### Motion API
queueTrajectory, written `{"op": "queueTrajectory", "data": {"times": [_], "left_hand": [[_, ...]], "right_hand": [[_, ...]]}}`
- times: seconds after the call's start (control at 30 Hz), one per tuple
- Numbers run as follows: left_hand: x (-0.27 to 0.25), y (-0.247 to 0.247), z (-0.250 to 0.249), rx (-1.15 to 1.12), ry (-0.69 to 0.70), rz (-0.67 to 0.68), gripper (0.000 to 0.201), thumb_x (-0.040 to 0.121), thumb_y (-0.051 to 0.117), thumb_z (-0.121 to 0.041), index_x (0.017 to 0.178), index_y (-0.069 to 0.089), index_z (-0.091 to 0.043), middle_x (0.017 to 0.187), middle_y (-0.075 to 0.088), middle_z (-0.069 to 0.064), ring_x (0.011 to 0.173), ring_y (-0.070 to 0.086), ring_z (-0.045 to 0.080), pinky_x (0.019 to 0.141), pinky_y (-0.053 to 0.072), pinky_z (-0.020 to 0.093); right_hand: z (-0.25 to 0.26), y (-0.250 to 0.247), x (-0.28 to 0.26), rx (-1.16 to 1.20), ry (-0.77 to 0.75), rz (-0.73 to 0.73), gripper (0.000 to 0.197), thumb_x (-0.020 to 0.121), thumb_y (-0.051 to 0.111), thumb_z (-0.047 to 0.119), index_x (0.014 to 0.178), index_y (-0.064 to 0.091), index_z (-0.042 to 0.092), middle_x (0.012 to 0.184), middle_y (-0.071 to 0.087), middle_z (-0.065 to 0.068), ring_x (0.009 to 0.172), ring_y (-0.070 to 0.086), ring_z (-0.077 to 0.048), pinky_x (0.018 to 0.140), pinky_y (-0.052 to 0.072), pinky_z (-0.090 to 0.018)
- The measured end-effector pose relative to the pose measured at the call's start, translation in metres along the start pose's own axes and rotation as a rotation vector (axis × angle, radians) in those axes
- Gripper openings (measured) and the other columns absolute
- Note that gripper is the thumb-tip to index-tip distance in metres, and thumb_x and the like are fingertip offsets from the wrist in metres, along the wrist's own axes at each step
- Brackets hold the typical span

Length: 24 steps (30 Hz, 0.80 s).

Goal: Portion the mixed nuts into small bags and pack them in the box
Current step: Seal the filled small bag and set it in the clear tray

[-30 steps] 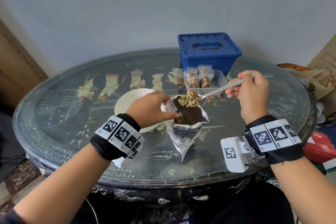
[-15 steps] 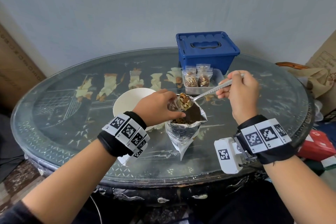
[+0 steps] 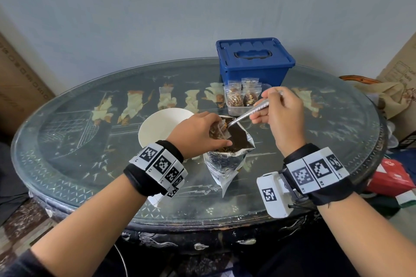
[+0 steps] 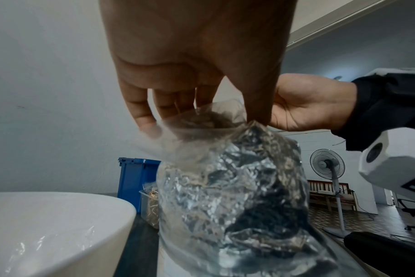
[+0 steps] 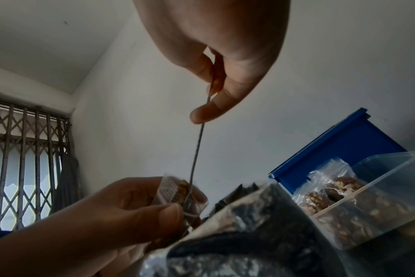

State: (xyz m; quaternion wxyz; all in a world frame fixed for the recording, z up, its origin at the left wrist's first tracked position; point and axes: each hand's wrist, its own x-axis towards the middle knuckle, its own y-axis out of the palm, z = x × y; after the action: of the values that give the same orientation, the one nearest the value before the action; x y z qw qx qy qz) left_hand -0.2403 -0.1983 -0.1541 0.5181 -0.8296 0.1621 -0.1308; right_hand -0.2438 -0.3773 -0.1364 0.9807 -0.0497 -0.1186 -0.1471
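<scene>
Glass-topped table (image 3: 74,159) bears an upright, open-topped foil pouch (image 3: 227,164), above whose mouth the left hand (image 3: 198,135) pinches a small clear bag (image 3: 219,131) while the right hand (image 3: 283,117) grips a spoon (image 3: 249,112) slanting down-left into it.

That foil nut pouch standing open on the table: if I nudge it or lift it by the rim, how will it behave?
The foil pouch looks crinkled and thin, so its walls would probably buckle under a grip. It stands unsupported on the glass table with its mouth open, so a sideways push may tip it and spill nuts. Lifted by one rim, it would likely sag.
</scene>
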Motion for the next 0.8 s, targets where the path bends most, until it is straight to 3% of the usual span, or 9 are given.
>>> {"op": "queueTrajectory", "data": {"times": [0.13, 0.23, 0.33, 0.47, 0.53, 0.63, 0.8], "left_hand": [[-0.001, 0.001, -0.001, 0.002, 0.004, -0.014, 0.055, 0.079, 0.064, -0.049, 0.120, 0.051, -0.015, 0.105, 0.056, 0.000, 0.091, 0.051, 0.014, 0.079, 0.043, 0.023], [-0.002, 0.002, 0.001, -0.023, 0.007, -0.060, 0.050, 0.079, 0.065, -0.047, 0.114, 0.052, -0.014, 0.095, 0.054, -0.003, 0.083, 0.050, 0.014, 0.071, 0.040, 0.021], [-0.004, 0.004, 0.005, -0.062, 0.004, -0.116, 0.053, 0.077, 0.068, -0.046, 0.116, 0.051, -0.013, 0.097, 0.056, -0.002, 0.083, 0.052, 0.015, 0.070, 0.041, 0.023], [-0.010, 0.009, 0.010, -0.114, -0.004, -0.189, 0.055, 0.077, 0.071, -0.039, 0.118, 0.049, -0.010, 0.093, 0.051, -0.005, 0.084, 0.051, 0.014, 0.069, 0.037, 0.019], [-0.013, 0.011, 0.013, -0.135, -0.021, -0.234, 0.053, 0.077, 0.072, -0.037, 0.116, 0.050, -0.011, 0.096, 0.055, -0.003, 0.086, 0.054, 0.014, 0.072, 0.040, 0.019], [-0.017, 0.014, 0.016, -0.170, -0.041, -0.305, 0.046, 0.077, 0.073, -0.034, 0.110, 0.052, -0.010, 0.093, 0.052, -0.006, 0.082, 0.052, 0.011, 0.065, 0.035, 0.010], [-0.029, 0.020, 0.020, -0.247, -0.089, -0.394, 0.044, 0.076, 0.075, -0.027, 0.106, 0.054, -0.003, 0.091, 0.052, -0.004, 0.080, 0.050, 0.012, 0.066, 0.035, 0.000]], "right_hand": [[0.007, 0.004, -0.001, 0.011, -0.031, 0.087, 0.025, 0.098, 0.040, 0.010, 0.080, 0.056, 0.014, 0.078, 0.061, -0.017, 0.053, 0.065, -0.017, 0.048, 0.053, -0.022], [0.012, 0.005, -0.003, -0.016, -0.088, 0.158, 0.020, 0.098, 0.042, 0.011, 0.086, 0.058, 0.009, 0.075, 0.064, -0.011, 0.057, 0.067, -0.017, 0.051, 0.055, -0.022], [0.018, 0.005, -0.004, -0.069, -0.158, 0.196, 0.022, 0.099, 0.042, 0.014, 0.086, 0.058, 0.006, 0.073, 0.064, -0.004, 0.059, 0.068, -0.017, 0.053, 0.055, -0.022], [0.026, 0.003, -0.002, -0.160, -0.289, 0.192, 0.024, 0.099, 0.041, 0.017, 0.082, 0.057, 0.012, 0.072, 0.066, -0.006, 0.059, 0.068, -0.016, 0.054, 0.056, -0.028], [0.030, 0.001, -0.002, -0.166, -0.319, 0.195, 0.024, 0.099, 0.041, 0.017, 0.082, 0.057, 0.013, 0.074, 0.065, -0.004, 0.059, 0.067, -0.014, 0.054, 0.056, -0.026], [0.036, -0.001, -0.002, -0.136, -0.347, 0.184, 0.024, 0.100, 0.041, 0.017, 0.082, 0.056, 0.015, 0.075, 0.064, 0.000, 0.059, 0.067, -0.015, 0.054, 0.055, -0.025], [0.035, -0.009, 0.001, -0.101, -0.366, 0.082, 0.025, 0.100, 0.040, 0.018, 0.080, 0.053, 0.022, 0.074, 0.063, -0.003, 0.057, 0.066, -0.015, 0.053, 0.053, -0.022]]}}
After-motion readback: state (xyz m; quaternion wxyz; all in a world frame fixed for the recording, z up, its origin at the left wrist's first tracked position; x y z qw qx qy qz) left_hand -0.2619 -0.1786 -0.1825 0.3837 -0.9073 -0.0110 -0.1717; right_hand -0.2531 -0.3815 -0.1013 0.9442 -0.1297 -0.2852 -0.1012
